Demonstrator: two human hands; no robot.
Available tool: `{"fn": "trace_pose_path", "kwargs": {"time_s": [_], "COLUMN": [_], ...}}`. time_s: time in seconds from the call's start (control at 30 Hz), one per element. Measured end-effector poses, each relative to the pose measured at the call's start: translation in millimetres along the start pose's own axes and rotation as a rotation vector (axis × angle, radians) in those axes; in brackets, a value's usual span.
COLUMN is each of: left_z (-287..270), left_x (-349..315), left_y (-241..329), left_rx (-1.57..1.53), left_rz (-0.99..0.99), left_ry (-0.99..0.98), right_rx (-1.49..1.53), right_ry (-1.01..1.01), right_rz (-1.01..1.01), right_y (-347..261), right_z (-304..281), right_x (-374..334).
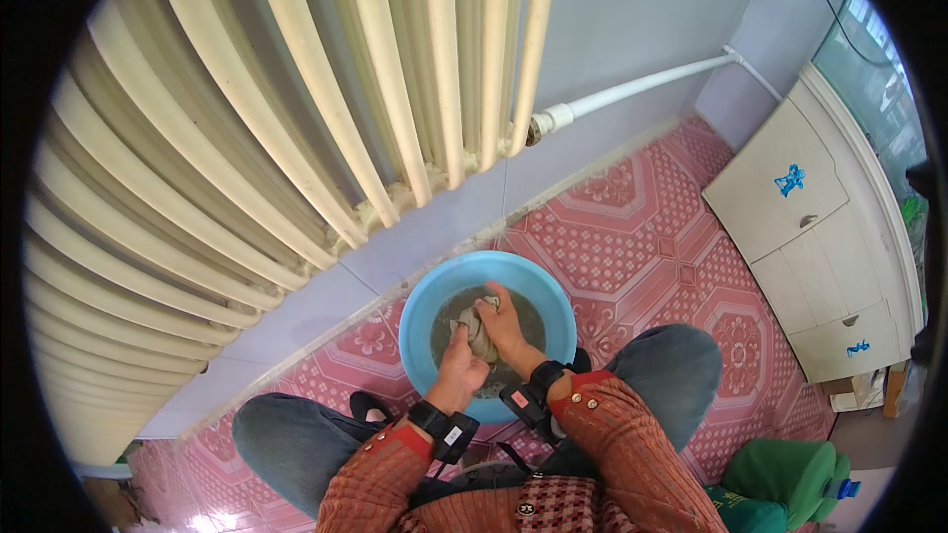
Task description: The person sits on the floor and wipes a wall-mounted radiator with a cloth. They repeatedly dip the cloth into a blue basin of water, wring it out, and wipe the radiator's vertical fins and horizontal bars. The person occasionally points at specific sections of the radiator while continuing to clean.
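Grey-beige cloth (481,328) — wet-looking, crumpled into a lumpy wad — sits in the middle of a round blue plastic basin (423,308), over murky grey water. Left hand (461,367) clenches the wad's near side; right hand (504,324) grips its far side, fingers curled over the top. Both wrists carry black strapped devices. Sleeves are rust-coloured, ribbed knit with red cuffs. The basin rests on a pink patterned tile floor (652,247), between bent knees in blue denim. Behind it — a cream ribbed radiator (296,118) with a white pipe (642,89). A white cabinet (820,237) stands to the right.
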State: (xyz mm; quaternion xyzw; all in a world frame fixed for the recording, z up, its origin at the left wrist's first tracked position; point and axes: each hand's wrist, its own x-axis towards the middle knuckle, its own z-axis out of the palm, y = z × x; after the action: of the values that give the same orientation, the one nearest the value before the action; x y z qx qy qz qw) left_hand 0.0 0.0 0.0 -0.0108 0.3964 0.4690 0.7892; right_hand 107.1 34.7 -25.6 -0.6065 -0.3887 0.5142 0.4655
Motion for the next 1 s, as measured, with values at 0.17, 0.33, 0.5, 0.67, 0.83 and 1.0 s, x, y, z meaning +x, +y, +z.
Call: {"fn": "trace_pose_path", "kwargs": {"time_s": [0.17, 0.33, 0.5, 0.67, 0.83, 1.0], "left_z": [-12, -20, -6, -5, -20, -12], "left_x": [3, -22, -4, 0, 0, -16], "left_y": [34, 41, 10, 8, 37, 40], "left_rx": [-0.077, 0.188, -0.077, 0.002, -0.056, 0.071], "left_rz": [-0.11, 0.05, 0.009, -0.091, -0.063, -0.007], "left_ry": [0.001, -0.142, 0.118, 0.135, -0.03, -0.024], "right_rx": [0.538, -0.172, -0.184, 0.036, 0.229, -0.288], "right_ry": [-0.311, -0.083, 0.058, 0.05, -0.391, -0.163], "right_rz": [0.189, -0.39, -0.269, 0.064, 0.089, -0.392], "right_y": [-44, -52, -39, -38, -57, -71], "right_z": [-3, 31, 28, 11, 2, 22], "right_x": [-26, -82, -51, -26, -51, -90]}}
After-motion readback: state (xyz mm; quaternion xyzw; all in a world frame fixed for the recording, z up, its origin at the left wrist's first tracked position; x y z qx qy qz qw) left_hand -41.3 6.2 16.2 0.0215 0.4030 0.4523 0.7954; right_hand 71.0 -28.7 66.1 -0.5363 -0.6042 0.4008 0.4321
